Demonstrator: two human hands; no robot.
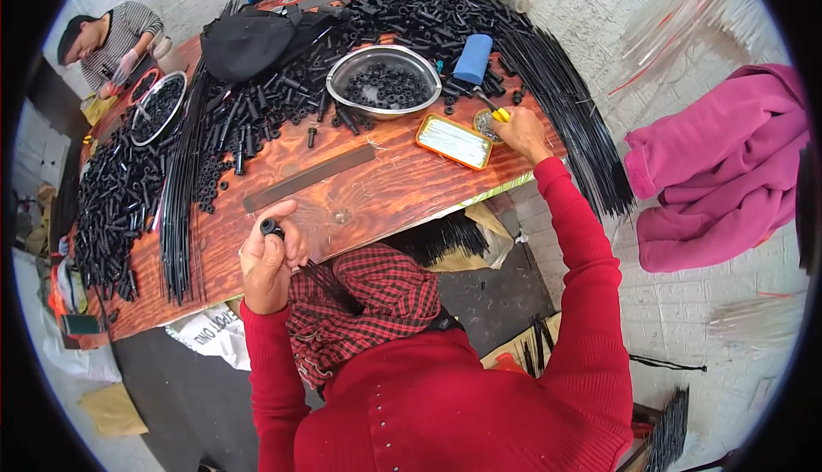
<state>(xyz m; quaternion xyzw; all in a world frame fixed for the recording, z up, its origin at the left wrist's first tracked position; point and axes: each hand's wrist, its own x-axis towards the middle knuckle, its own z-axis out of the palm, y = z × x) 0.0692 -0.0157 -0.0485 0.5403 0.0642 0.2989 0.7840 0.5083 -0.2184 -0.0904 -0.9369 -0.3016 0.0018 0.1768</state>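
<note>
My left hand (pixel 267 265) is closed around a black tubular part (pixel 271 227) with a round, hollow-looking end facing up. Thin black rods (pixel 330 288) trail below that hand, over my lap; whether they join the part cannot be made out. At the table's right side, my right hand (pixel 522 136) grips yellow-handled pliers (pixel 502 115). Their dark metal end points up and left, just above a small round dish (pixel 485 126) of tiny pieces. Beside the dish sits an orange-rimmed tray (pixel 463 164) holding thin white sticks.
A flat bar (pixel 310 178) lies on the wooden table (pixel 377 202). Behind it are a metal bowl (pixel 330 89) of black rings, heaped black tubes (pixel 428 1), a blue roll (pixel 473 59) and rod bundles (pixel 569 112). Another person (pixel 120 40) works at the far left. Pink clothing (pixel 728 172) hangs right.
</note>
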